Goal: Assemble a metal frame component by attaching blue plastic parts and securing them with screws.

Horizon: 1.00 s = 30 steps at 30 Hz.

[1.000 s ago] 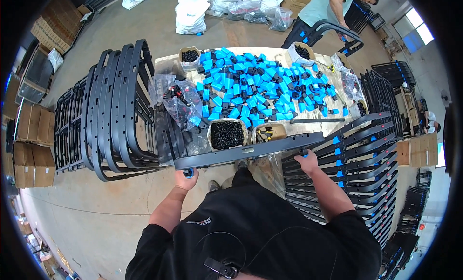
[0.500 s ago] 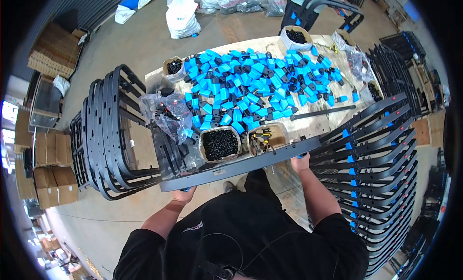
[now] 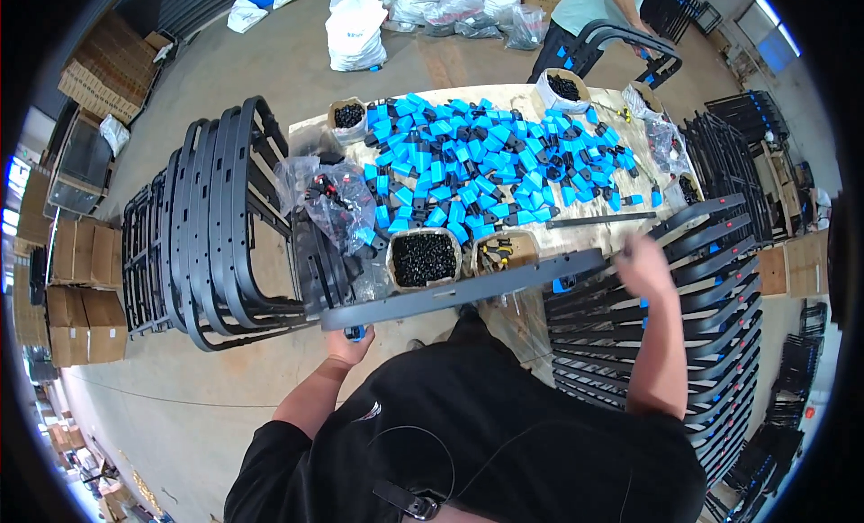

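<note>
A curved black metal frame (image 3: 468,289) lies across in front of me, along the near edge of the table. At its left end, my left hand (image 3: 349,345) is closed round the underside, by a blue plastic piece (image 3: 355,332). My right hand (image 3: 643,267) is off the frame, raised just beyond its right end and over the stack of black frames (image 3: 657,343). Motion smears its fingers. A second blue piece (image 3: 564,284) shows under the frame's right end.
Blue and black plastic parts (image 3: 486,158) heap on the table (image 3: 594,219). Near its front stand a box of small black pieces (image 3: 423,258) and a box with tools (image 3: 506,249). More frames (image 3: 211,217) stand at left. Another person (image 3: 594,19) holds a frame at the far side.
My right hand has let go of the frame's right end and moved right and up. My left hand keeps its hold. The view has shifted slightly.
</note>
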{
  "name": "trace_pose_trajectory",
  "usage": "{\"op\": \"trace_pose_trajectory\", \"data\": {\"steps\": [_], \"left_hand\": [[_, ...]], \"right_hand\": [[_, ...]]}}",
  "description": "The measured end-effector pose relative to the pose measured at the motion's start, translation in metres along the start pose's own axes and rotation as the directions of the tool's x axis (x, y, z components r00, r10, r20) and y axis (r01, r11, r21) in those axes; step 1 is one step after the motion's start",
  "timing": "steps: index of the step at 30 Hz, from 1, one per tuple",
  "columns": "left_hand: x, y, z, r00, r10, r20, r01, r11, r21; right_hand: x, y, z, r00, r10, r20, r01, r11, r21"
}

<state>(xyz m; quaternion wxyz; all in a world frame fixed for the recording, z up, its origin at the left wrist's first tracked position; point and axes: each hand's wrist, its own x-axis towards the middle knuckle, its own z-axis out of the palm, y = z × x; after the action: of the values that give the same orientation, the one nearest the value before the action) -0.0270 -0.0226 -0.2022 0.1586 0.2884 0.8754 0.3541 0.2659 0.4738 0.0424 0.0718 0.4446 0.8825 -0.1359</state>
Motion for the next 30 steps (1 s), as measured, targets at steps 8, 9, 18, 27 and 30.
{"op": "trace_pose_trajectory", "data": {"steps": [8, 9, 18, 27, 30], "left_hand": [[-0.006, 0.017, -0.036, 0.898, -0.342, 0.276, 0.288, 0.933, 0.218], [-0.014, 0.004, -0.04, 0.906, -0.327, 0.27, 0.257, 0.929, 0.266], [0.031, 0.153, -0.205, 0.992, -0.029, -0.124, 0.016, 0.995, -0.102], [0.291, 0.096, -0.1, 0.983, 0.008, 0.186, -0.096, 0.877, 0.47], [0.328, 0.053, -0.086, 0.969, -0.012, 0.248, -0.155, 0.753, 0.64]], "right_hand": [[0.07, -0.279, -0.005, 0.841, -0.414, -0.349, 0.541, 0.613, 0.575], [0.088, -0.293, 0.03, 0.816, -0.458, -0.352, 0.578, 0.656, 0.486], [0.131, -0.279, 0.077, 0.776, -0.586, 0.231, 0.485, 0.79, 0.376], [0.136, -0.274, 0.091, 0.64, -0.714, 0.283, 0.604, 0.696, 0.39], [0.134, -0.281, 0.076, 0.626, -0.674, 0.393, 0.574, 0.739, 0.353]]}}
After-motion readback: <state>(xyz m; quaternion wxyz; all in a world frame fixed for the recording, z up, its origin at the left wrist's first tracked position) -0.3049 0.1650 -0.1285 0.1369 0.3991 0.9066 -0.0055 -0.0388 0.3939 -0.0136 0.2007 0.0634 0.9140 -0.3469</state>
